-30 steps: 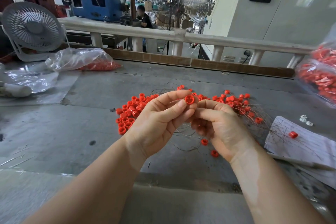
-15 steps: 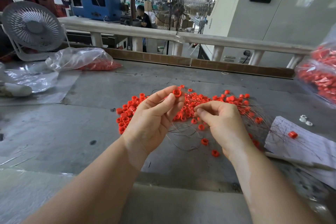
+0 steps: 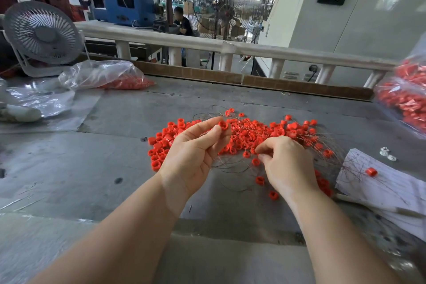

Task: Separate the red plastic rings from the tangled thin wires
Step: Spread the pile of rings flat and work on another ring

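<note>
A heap of red plastic rings [image 3: 265,132] lies on the grey table [image 3: 92,168], threaded through with tangled thin wires [image 3: 230,166]. My left hand [image 3: 193,157] is raised over the heap's left side and pinches one red ring [image 3: 223,125] between thumb and fingertips. My right hand [image 3: 285,163] is low over the heap's near edge, its curled fingertips pinching at a wire beside a ring [image 3: 253,151]. A wire-free cluster of rings [image 3: 161,145] sits to the left of my left hand. Loose rings [image 3: 273,195] lie near my right wrist.
A clear bag with red rings [image 3: 108,76] and a white desk fan [image 3: 42,34] stand at the back left. A fuller bag of rings [image 3: 408,99] is at the right edge. Paper sheets [image 3: 380,184] with one ring and small white parts [image 3: 387,154] lie at right.
My hands have parted: the left carried the pinched ring up and to the left, and the right dropped down to the heap's near edge.
</note>
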{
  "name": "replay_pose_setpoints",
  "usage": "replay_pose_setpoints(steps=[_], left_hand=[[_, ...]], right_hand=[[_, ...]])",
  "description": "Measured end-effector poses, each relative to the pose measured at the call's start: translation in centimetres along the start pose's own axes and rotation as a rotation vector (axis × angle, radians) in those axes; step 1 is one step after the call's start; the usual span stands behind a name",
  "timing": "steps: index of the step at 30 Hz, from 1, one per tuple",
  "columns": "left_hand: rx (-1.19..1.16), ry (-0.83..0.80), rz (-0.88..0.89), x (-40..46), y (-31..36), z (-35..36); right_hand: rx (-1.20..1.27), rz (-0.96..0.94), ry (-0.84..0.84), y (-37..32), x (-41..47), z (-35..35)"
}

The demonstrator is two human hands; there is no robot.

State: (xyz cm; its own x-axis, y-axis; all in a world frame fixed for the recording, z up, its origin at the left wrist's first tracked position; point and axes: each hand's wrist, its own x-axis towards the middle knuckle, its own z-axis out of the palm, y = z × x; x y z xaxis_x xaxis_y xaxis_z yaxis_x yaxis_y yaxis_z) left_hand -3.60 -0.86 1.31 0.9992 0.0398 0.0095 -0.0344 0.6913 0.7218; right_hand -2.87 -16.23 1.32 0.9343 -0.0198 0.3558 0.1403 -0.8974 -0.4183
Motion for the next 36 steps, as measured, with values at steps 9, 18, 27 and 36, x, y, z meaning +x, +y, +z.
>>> replay_pose_setpoints(steps=[9, 18, 27, 36], left_hand=[[0.014, -0.057, -0.029, -0.3, -0.2, 0.3], [0.028, -0.129, -0.016, -0.5, -0.2, 0.5], [0.126, -0.187, 0.008, -0.8, -0.3, 0.7], [0.107, -0.184, 0.01, -0.8, -0.3, 0.7]], right_hand=[[-0.158, -0.103, -0.021, 0.4, 0.1, 0.7], [1.137, 0.012, -0.037, -1.0, 0.2, -1.0], [1.29, 0.046, -0.091, -1.5, 0.1, -1.0], [1.449, 0.162, -0.185, -1.5, 0.1, -1.3]])
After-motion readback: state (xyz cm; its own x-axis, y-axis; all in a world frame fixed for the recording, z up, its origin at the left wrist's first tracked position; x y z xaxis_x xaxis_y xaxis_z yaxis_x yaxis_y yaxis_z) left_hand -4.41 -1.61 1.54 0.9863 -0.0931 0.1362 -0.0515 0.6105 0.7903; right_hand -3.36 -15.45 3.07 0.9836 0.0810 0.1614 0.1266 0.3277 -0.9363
